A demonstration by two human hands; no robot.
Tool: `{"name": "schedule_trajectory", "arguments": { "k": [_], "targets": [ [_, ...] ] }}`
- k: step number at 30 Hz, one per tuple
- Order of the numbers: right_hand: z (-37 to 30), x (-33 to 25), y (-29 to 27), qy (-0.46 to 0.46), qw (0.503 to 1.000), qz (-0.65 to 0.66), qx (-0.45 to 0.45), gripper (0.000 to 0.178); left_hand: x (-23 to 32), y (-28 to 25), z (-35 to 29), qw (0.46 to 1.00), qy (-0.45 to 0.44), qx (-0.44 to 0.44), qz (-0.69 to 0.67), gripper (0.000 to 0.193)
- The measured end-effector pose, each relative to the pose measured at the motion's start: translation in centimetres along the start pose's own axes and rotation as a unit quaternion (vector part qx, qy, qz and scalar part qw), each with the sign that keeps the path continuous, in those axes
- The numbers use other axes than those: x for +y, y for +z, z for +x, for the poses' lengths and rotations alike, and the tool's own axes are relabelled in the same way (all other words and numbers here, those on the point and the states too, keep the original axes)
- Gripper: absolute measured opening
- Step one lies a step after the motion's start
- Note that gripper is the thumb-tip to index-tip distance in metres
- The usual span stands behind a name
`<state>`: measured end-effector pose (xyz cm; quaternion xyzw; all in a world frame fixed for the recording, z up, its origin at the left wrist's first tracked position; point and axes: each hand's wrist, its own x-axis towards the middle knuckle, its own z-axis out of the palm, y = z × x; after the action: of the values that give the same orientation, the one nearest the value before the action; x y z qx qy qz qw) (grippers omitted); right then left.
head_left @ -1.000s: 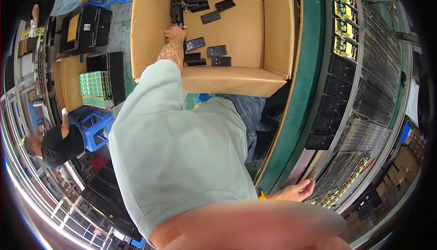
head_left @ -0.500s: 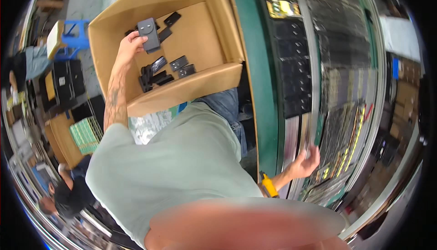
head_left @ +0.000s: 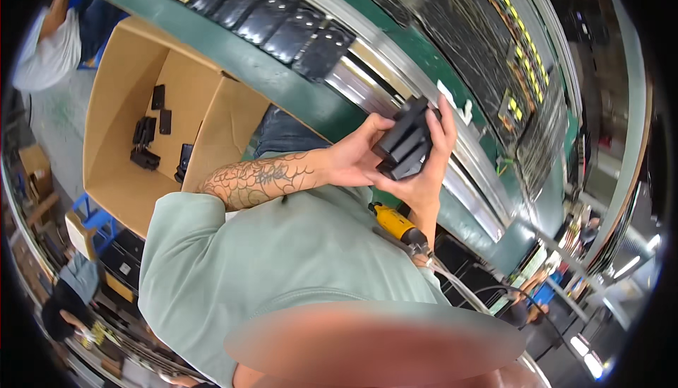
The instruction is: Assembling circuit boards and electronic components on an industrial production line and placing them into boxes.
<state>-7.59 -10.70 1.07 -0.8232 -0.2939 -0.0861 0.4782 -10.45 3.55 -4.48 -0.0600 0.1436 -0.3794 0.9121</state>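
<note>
Both my hands are closed around a small stack of black plastic casings [head_left: 407, 138], held over the front edge of the workbench. My left hand [head_left: 353, 153] grips the stack from its left side, thumb on top. On the other side, my right hand [head_left: 432, 158] wraps it with raised fingers and the thumb underneath. Motion blur hides the exact number of pieces. A yellow cylindrical device [head_left: 395, 222] sits against my right wrist. To the left stands an open cardboard box [head_left: 236, 116] with several black casings [head_left: 144, 131] lying inside.
A row of black housings [head_left: 282, 29] lies along the green-edged bench [head_left: 159, 26], beside a metal rail [head_left: 487, 208]. Dark wrapped stacks [head_left: 459, 17] and yellow-topped circuit boards [head_left: 514, 109] lie beyond. A person [head_left: 53, 45] is at the far left; a blue stool [head_left: 99, 220] stands near the box.
My left hand has left the box, where it held a black casing, and come right to meet my right hand. Both now hold a stack of casings. The view has turned toward the bench.
</note>
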Motion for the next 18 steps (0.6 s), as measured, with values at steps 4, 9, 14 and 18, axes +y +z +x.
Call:
{"name": "schedule_trajectory", "arguments": {
  "k": [4,9,14,18],
  "targets": [
    [1.2,0.2,-1.8,0.044,0.991,-0.12,-0.051,0.099,-0.8,0.3,1.3,1.0,0.015,0.01,0.012,0.044],
    [3.5,1.7,-2.0,0.072,0.963,-0.16,-0.204,0.096,-0.4,-1.6,-0.4,0.979,0.022,0.114,0.165,0.044],
    [3.8,2.1,-0.8,0.017,0.973,-0.163,-0.16,0.092,0.5,-0.7,-1.7,0.938,0.087,0.176,0.284,0.049],
    [3.6,2.4,-2.2,-0.006,0.994,-0.077,-0.081,0.09,1.9,-0.7,-3.3,0.937,-0.003,0.143,0.318,0.047]
  ]
}}
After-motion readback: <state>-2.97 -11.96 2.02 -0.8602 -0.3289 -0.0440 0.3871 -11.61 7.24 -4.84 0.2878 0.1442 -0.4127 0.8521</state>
